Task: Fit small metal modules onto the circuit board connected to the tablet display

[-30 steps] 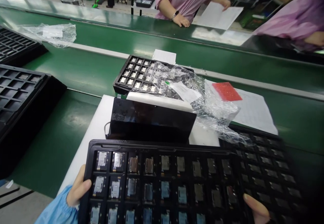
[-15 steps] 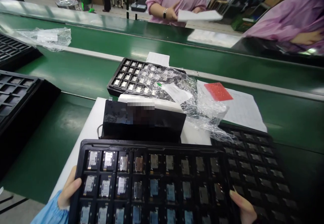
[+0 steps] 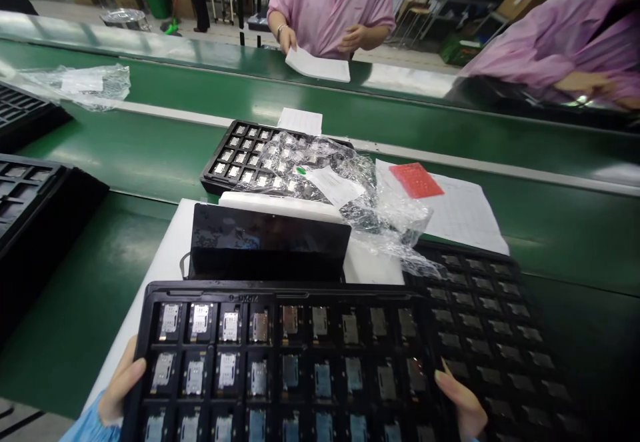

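Between both hands is a black plastic tray (image 3: 290,289), tilted up toward me, its pockets filled with small metal card-holder-like parts (image 3: 323,379). My left hand (image 3: 120,382) is closed on the tray's left edge, the thumb on the rim. On the right edge my right hand (image 3: 463,402) grips it the same way. The lower part of the tray runs out of view. Right behind its far edge stands a dark glossy screen (image 3: 270,245) on white foam (image 3: 155,262). To the right lies another black tray (image 3: 490,322) of similar parts, partly hidden by the held one.
Clear plastic wrap (image 3: 400,215) covers part of a filled tray (image 3: 213,175). A red bag (image 3: 417,180) lies on paper (image 3: 470,212). Dark stacked trays (image 3: 75,195) stand left on the green bench (image 3: 135,229). Opposite, a person in pink (image 3: 330,9) holds white sheets (image 3: 317,65); another sits right.
The view has shifted slightly, so the bench items appear further left. Both hands keep hold of the tray. Across the bench, the person's white sheets have moved left and lower, and one hand has come off them.
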`<state>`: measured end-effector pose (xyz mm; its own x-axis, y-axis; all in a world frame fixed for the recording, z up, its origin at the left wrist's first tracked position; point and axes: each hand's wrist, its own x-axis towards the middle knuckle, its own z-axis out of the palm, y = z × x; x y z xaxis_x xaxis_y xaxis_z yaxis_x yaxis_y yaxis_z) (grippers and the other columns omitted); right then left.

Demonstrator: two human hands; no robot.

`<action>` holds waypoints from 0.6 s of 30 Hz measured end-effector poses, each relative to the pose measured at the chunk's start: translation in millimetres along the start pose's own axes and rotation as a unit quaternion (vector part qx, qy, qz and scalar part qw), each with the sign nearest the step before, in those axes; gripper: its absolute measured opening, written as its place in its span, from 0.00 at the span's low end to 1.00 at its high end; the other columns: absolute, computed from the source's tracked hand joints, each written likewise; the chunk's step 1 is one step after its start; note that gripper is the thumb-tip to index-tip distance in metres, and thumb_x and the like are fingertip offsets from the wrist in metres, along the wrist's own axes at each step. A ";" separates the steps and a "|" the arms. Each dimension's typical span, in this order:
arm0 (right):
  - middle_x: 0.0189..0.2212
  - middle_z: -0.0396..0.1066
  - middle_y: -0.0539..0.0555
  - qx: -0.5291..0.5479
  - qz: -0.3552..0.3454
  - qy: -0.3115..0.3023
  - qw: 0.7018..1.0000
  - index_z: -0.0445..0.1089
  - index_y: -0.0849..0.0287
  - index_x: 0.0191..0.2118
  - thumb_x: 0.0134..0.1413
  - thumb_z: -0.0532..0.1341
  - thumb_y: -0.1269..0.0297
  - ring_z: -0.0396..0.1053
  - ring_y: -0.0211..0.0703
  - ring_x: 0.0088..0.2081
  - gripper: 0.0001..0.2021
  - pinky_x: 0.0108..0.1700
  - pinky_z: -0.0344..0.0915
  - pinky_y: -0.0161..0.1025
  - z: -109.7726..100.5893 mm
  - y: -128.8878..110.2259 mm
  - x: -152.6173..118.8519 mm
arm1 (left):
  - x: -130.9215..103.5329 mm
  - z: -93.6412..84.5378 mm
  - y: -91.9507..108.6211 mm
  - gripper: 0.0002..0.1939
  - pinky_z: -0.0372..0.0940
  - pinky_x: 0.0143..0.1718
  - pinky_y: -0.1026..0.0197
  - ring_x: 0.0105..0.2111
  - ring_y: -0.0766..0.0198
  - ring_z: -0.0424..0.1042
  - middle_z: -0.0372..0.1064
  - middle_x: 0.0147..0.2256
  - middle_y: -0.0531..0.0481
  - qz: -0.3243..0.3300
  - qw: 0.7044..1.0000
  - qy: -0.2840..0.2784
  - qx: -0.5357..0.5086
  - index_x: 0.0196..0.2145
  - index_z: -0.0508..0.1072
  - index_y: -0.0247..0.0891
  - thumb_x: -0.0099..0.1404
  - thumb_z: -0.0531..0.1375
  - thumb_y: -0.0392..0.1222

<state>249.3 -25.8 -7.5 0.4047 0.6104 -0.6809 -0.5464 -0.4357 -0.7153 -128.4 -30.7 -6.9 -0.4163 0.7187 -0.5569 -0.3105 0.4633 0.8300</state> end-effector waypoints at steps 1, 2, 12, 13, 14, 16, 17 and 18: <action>0.13 0.63 0.46 0.012 0.007 -0.003 1.000 0.70 0.51 0.24 0.26 0.67 0.61 0.64 0.44 0.13 0.10 0.12 0.62 0.36 1.3 0.2 -1.2 | 0.5 -0.6 0.2 0.21 0.61 0.52 0.57 0.57 0.51 0.57 0.73 0.42 0.69 0.001 1.000 0.000 0.005 0.42 0.71 0.58 0.50 0.64 0.61; 0.12 0.63 0.46 0.023 0.013 -0.009 1.000 0.70 0.51 0.23 0.26 0.67 0.61 0.65 0.46 0.14 0.10 0.13 0.63 0.37 2.4 0.6 -2.2 | 1.0 -1.2 0.5 0.22 0.61 0.51 0.57 0.57 0.51 0.58 0.74 0.41 0.70 0.005 1.000 0.000 0.006 0.42 0.71 0.58 0.49 0.65 0.61; 0.17 0.68 0.47 0.098 0.005 -0.128 0.987 0.74 0.52 0.31 0.29 0.74 0.60 0.65 0.41 0.17 0.16 0.17 0.63 0.34 4.3 2.5 -3.1 | -1.5 8.1 14.5 0.39 0.68 0.50 0.53 0.56 0.45 0.61 0.76 0.33 0.61 -0.042 0.997 0.056 0.024 0.41 0.74 0.55 0.27 0.72 0.63; 0.15 0.67 0.46 0.100 0.009 -0.132 0.986 0.73 0.52 0.28 0.29 0.75 0.60 0.64 0.38 0.15 0.15 0.17 0.62 0.32 3.6 2.5 -3.0 | -1.2 7.7 14.6 0.39 0.66 0.53 0.53 0.57 0.46 0.59 0.76 0.35 0.61 -0.044 0.997 0.059 0.031 0.41 0.74 0.54 0.27 0.71 0.64; 0.14 0.66 0.45 0.099 0.011 -0.135 0.986 0.72 0.53 0.26 0.30 0.75 0.59 0.62 0.36 0.14 0.14 0.16 0.61 0.31 2.5 2.5 -2.8 | -0.4 6.4 14.1 0.39 0.64 0.55 0.54 0.58 0.47 0.57 0.76 0.36 0.61 -0.042 0.996 0.061 0.041 0.41 0.74 0.54 0.28 0.71 0.65; 0.14 0.67 0.45 0.089 0.007 -0.143 0.986 0.72 0.53 0.27 0.31 0.75 0.59 0.62 0.35 0.14 0.15 0.16 0.60 0.31 -0.4 3.1 -1.7 | 2.6 1.6 11.2 0.39 0.60 0.59 0.57 0.61 0.50 0.50 0.76 0.37 0.64 -0.031 0.996 0.056 0.060 0.43 0.73 0.55 0.30 0.70 0.66; 0.14 0.67 0.46 0.085 0.005 -0.148 0.985 0.72 0.53 0.28 0.32 0.75 0.58 0.62 0.36 0.14 0.15 0.16 0.60 0.31 -2.0 3.6 -0.8 | 4.7 -1.6 9.3 0.39 0.59 0.59 0.59 0.63 0.53 0.47 0.75 0.38 0.65 -0.032 0.997 0.047 0.059 0.45 0.72 0.55 0.32 0.70 0.65; 0.15 0.68 0.46 0.081 0.003 -0.150 0.985 0.73 0.53 0.30 0.32 0.75 0.58 0.63 0.38 0.15 0.16 0.16 0.61 0.32 -3.6 4.3 0.4 | 6.8 -4.8 7.4 0.40 0.59 0.59 0.60 0.63 0.55 0.44 0.75 0.39 0.66 -0.040 0.997 0.036 0.052 0.47 0.70 0.56 0.33 0.70 0.64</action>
<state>249.7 -29.8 -11.4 0.1802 0.7868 -0.5903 -0.6680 -0.3426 -0.6606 -137.6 -24.9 -4.7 -0.4548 0.6406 -0.6187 -0.2566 0.5710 0.7798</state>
